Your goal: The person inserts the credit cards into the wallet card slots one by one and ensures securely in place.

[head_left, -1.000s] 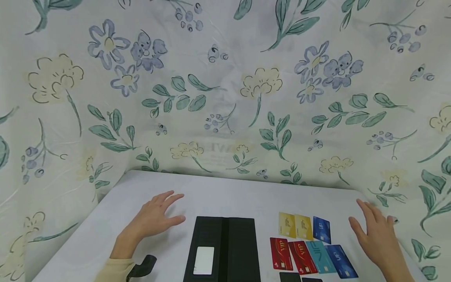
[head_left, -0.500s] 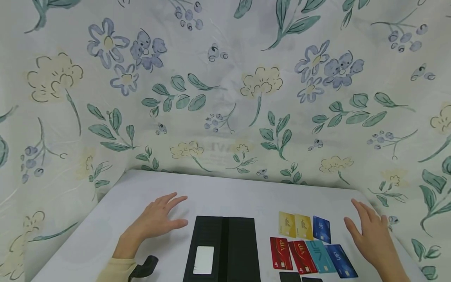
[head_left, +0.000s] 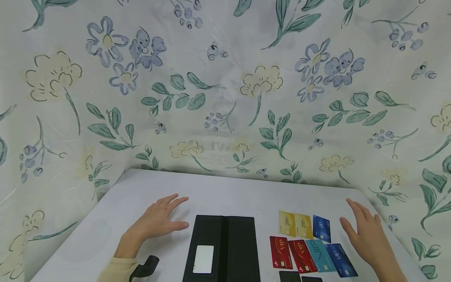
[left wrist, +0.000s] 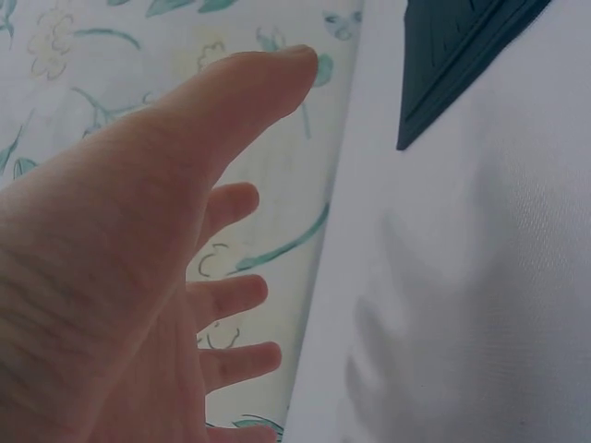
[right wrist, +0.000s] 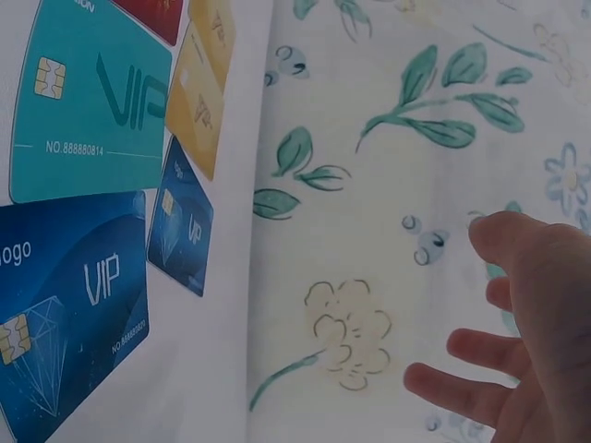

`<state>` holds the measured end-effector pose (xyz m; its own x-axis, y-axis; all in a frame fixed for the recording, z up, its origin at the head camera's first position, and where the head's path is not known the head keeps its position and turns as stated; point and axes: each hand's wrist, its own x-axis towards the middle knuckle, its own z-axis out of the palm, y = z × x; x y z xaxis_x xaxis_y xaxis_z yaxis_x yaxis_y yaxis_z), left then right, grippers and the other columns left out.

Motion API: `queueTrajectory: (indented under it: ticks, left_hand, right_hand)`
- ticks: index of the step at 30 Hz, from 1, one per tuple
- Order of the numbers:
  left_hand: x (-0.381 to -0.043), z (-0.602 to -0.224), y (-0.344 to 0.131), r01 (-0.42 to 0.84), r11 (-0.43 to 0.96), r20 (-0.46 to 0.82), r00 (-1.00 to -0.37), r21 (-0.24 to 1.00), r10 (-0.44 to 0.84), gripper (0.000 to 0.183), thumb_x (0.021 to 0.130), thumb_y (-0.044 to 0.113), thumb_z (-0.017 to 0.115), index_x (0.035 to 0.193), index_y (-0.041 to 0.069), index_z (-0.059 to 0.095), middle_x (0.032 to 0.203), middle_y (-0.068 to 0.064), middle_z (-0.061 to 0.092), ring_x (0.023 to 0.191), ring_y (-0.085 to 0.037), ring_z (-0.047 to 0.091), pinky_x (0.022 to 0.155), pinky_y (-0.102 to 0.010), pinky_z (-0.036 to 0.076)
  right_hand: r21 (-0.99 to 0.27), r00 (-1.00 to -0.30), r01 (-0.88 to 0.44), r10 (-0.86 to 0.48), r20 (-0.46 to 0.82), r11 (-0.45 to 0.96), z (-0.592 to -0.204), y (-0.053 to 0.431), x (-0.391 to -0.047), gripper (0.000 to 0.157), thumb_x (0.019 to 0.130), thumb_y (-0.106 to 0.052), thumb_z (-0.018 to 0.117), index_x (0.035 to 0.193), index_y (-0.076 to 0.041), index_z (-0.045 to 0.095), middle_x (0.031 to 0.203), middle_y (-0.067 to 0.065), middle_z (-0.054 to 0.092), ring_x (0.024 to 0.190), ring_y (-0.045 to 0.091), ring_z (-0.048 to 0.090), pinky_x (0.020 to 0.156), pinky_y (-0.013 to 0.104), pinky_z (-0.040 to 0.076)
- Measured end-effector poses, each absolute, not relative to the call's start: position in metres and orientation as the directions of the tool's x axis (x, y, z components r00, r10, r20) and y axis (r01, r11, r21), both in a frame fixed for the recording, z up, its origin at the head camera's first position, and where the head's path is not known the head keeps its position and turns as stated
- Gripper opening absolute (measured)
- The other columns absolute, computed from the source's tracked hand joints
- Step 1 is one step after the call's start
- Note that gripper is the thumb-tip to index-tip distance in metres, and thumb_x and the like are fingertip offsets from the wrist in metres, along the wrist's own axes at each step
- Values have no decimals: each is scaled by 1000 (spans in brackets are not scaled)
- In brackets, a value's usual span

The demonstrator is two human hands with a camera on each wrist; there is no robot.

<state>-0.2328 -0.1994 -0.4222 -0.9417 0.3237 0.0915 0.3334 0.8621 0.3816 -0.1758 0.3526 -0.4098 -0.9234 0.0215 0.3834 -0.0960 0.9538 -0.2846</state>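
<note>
A black card holder lies spread flat on the white table, a white rectangle on its left half. To its left hovers my left hand, fingers extended and holding nothing; the left wrist view shows the holder's corner beyond the thumb. Rows of plastic cards lie right of the holder: two yellow cards, a small blue card, two red cards, a teal card and a larger blue card. My right hand is beside them, fingers spread, touching no card.
Two dark cards are cut off at the bottom edge of the head view. A floral sheet hangs behind the table and down its sides. A black strap piece shows at the left wrist.
The right hand has moved left, toward the cards. My left hand has shifted slightly right, nearer the card holder. The holder and cards stay where they were.
</note>
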Motion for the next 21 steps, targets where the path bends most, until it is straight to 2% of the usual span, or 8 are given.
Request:
queueTrajectory:
  ticks: [14,21]
  left_hand:
    - [-232,-423,-197,344,852,74,-936,394,344,80,81,58,72,145,17,49,151,-24,39,135,-51,37,104,-72,29]
    - [-233,-426,-195,331,853,49,-939,402,341,81,79,58,73,146,19,48,152,-23,38,136,-50,36,105,-72,28]
  right_hand:
    - [-295,-937,-107,4,350,950,-411,345,-177,62,99,-28,57,148,0,31,142,36,35,127,58,33,108,76,3]
    - [-289,-923,-152,-32,384,945,-411,342,-177,59,100,-28,57,146,1,35,140,34,39,126,57,37,107,77,7]
